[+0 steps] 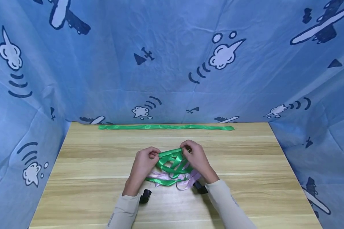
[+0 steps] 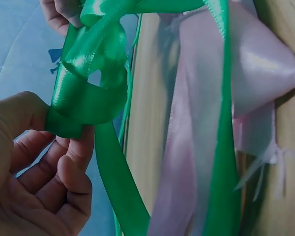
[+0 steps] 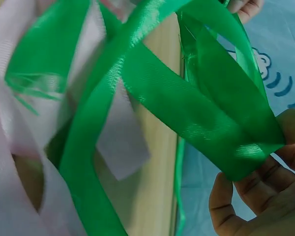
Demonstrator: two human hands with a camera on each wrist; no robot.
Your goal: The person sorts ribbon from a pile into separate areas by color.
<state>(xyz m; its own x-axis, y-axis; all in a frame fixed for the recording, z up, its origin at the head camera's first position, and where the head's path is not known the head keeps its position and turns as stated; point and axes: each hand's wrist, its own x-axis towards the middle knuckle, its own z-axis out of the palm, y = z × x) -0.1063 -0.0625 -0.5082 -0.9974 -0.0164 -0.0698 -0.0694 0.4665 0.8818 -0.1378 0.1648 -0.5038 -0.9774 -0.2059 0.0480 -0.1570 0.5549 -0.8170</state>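
Note:
Both hands hold a green satin ribbon up over the table, a short stretch of it spanning between them. My left hand pinches it at one side; in the left wrist view the thumb and fingers of the left hand grip a folded edge. On the other side my right hand pinches a folded bend, which shows between the fingers of the right hand. Further green loops hang below, over a loose heap of pale pink ribbon with a frayed end in the left wrist view.
A separate green ribbon lies stretched straight along the far edge of the wooden table. Blue patterned cloth hangs behind and at both sides. Black wrist devices sit at the sleeve cuffs.

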